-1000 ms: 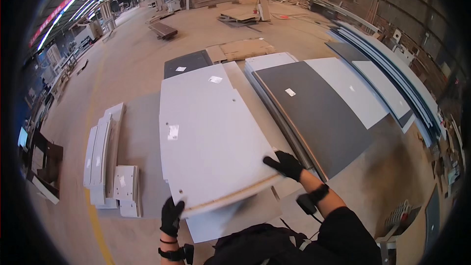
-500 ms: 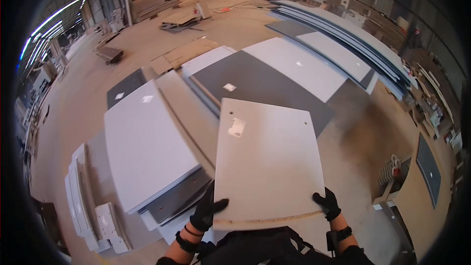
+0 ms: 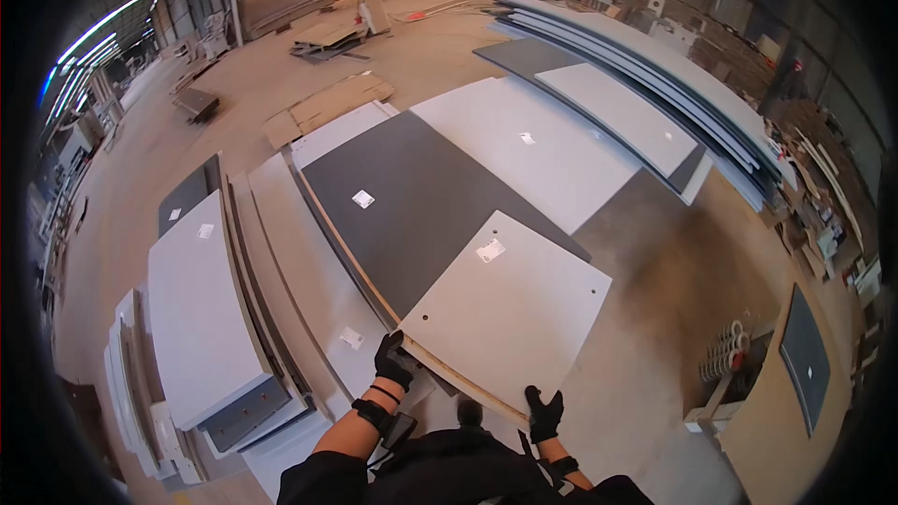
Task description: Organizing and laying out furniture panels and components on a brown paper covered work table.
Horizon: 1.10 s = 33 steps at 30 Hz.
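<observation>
A light grey-white panel (image 3: 510, 304) with a pale wood-coloured near edge, small holes by its corners and a white label is between my two gloved hands. My left hand (image 3: 393, 362) is closed around its near left corner. At the near right corner, my right hand (image 3: 544, 414) grips the panel, thumb and fingers either side of the corner. The panel's far part overlaps a large dark grey panel (image 3: 412, 196); whether it rests on it I cannot tell. The fingers beneath the panel are hidden.
On my left is a stack of whitish panels (image 3: 201, 309), with narrow strips (image 3: 126, 383) beside it. Large sheets (image 3: 645, 65) are piled at the far right. A metal spring coil (image 3: 722, 355) stands near a brown board (image 3: 776, 411) holding a dark piece on the right.
The panel has turned clockwise and moved right, its far end now over the dark panel's near right part. My hands moved with it, and the view has shifted to the right.
</observation>
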Tool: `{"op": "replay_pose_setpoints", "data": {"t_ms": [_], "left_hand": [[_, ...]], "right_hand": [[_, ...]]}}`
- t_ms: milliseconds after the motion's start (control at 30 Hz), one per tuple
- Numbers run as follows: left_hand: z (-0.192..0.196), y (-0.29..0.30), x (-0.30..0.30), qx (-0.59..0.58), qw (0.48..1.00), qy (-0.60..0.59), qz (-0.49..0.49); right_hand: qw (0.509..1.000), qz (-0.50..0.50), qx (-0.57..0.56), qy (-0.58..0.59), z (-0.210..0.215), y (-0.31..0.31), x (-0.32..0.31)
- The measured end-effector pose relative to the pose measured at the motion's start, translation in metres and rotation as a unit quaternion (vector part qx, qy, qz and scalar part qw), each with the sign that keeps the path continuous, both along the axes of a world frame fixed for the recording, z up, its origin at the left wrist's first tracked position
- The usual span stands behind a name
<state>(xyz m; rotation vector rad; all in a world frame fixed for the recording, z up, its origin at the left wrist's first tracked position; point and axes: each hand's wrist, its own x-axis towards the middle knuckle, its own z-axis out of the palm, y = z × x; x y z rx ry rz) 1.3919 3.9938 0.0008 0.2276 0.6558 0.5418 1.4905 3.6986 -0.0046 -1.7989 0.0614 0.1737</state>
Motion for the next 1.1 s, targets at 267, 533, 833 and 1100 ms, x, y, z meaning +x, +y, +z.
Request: {"op": "replay_pose_setpoints", "data": {"t_ms": [267, 533, 833, 1100], "left_hand": [[0.012, -0.039, 0.008, 0.432, 0.773, 0.464, -0.027], [-0.008, -0.040, 0.017, 0.421, 0.739, 0.515, -0.108], [-0.006, -0.039, 0.027, 0.445, 0.720, 0.521, -0.110], [0.114, -0.002, -0.060, 0.713, 0.568, 0.410, -0.033]], "right_hand": [[0.977, 0.143, -0.143, 0.073, -0.014, 0.028, 0.006], [0.944, 0.243, -0.150, 0.164, 0.028, 0.069, 0.071], [0.909, 0.310, -0.080, 0.267, 0.028, 0.100, 0.084], [0.717, 0.565, -0.390, 0.121, 0.087, 0.137, 0.087]]}}
